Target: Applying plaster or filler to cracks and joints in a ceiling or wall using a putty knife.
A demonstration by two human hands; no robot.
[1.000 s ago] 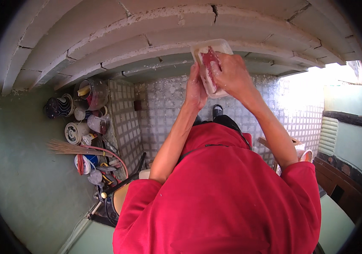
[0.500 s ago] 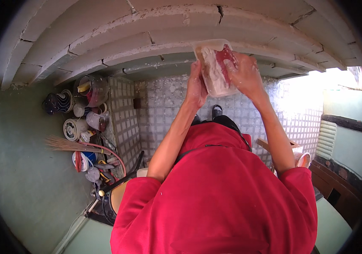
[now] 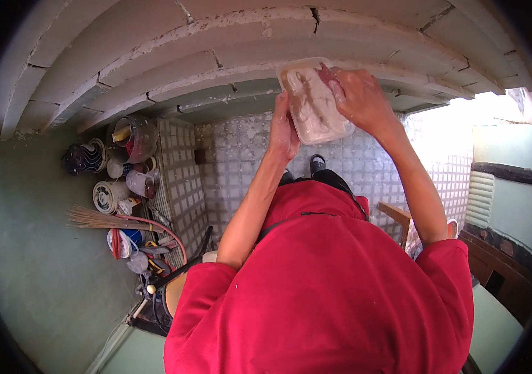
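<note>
A clear plastic tub (image 3: 298, 133) with rounded corners is held up ahead of me, tilted so its inside shows. Whitish paste (image 3: 319, 106) covers its bottom, with streaks across it. My left hand (image 3: 285, 128) grips the tub's left side, thumb on the near wall. Over its upper right part, my right hand (image 3: 364, 100) is closed on a flat red scraper (image 3: 327, 73). Only a small red piece of the scraper shows beside the fingers; its edge against the paste is hidden. White smears mark the hands.
Cracked whitish slabs (image 3: 266, 47) span the space just beyond the tub. On the left, a ledge holds several buckets (image 3: 110, 196), a stick broom (image 3: 101, 218) and a red hose (image 3: 175, 240). A chair (image 3: 175, 290) stands near my left elbow. Tiled floor (image 3: 235, 168) lies below.
My right hand has moved up and slightly right with the scraper, which shows less now. More of the paste is exposed in the tub. The tub has shifted slightly left.
</note>
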